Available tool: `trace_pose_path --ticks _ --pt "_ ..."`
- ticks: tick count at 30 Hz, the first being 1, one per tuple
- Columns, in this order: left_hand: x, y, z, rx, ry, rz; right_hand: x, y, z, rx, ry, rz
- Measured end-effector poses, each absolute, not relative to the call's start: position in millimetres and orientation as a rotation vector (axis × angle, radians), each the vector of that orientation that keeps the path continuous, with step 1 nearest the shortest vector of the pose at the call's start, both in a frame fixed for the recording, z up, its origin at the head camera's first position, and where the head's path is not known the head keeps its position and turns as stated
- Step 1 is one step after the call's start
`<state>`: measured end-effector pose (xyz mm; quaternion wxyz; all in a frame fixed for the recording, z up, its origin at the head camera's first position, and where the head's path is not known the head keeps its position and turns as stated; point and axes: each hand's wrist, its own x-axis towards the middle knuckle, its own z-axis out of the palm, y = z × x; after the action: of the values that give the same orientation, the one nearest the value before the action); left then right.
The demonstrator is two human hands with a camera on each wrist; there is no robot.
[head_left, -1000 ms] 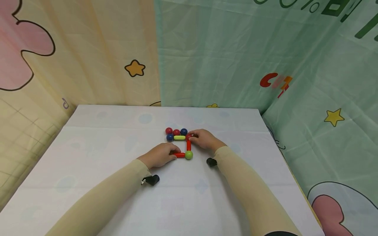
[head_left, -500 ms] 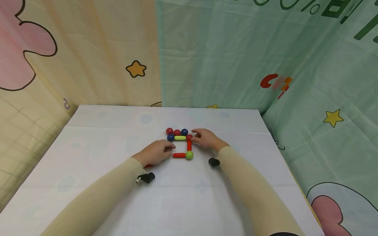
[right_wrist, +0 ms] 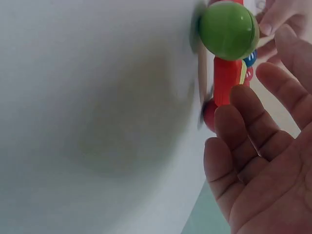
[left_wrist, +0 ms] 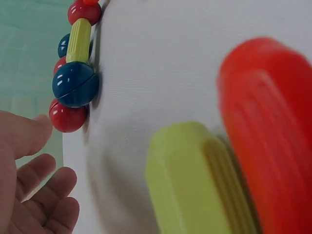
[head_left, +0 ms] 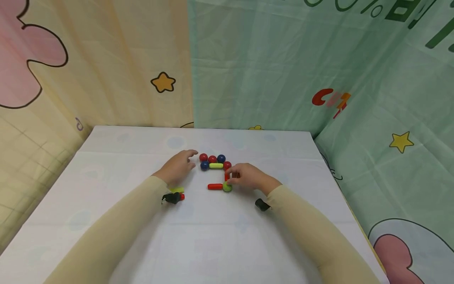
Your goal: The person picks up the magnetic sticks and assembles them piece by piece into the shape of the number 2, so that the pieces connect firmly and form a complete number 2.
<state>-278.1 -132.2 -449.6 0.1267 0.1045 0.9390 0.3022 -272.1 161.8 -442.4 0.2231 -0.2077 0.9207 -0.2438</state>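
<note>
Ball-and-rod toy pieces form a bent chain on the table in the head view. A blue ball, a yellow-green rod, a red corner ball, a red upright rod, a green ball and a red side rod make it up. My left hand, fingers parted and holding nothing, is just left of a loose-looking red ball. Over the upright rod and beside the green ball is my right hand; its fingers look relaxed in the right wrist view.
Another red ball and a dark blue ball lie behind the chain. Under my left wrist lie a yellow-green rod and a red rod, side by side. The white-covered table meets printed curtains.
My left hand has left the red side rod and moved left and away toward the back balls, uncovering the rods by its wrist. My right hand has come from the red corner ball toward the green ball.
</note>
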Motion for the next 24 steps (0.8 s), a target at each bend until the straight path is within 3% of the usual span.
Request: trace_pose_path --ticks 12,24 --pt "-297.5 -113.5 -455.2 0.484 2.717 0.743 -263.2 162.6 -456.3 -0.709 2.503 -0.649" --pt "-303.4 -109.2 -460.0 0.453 2.755 0.688 -259.2 162.3 -455.8 -0.658 2.510 -0.661"
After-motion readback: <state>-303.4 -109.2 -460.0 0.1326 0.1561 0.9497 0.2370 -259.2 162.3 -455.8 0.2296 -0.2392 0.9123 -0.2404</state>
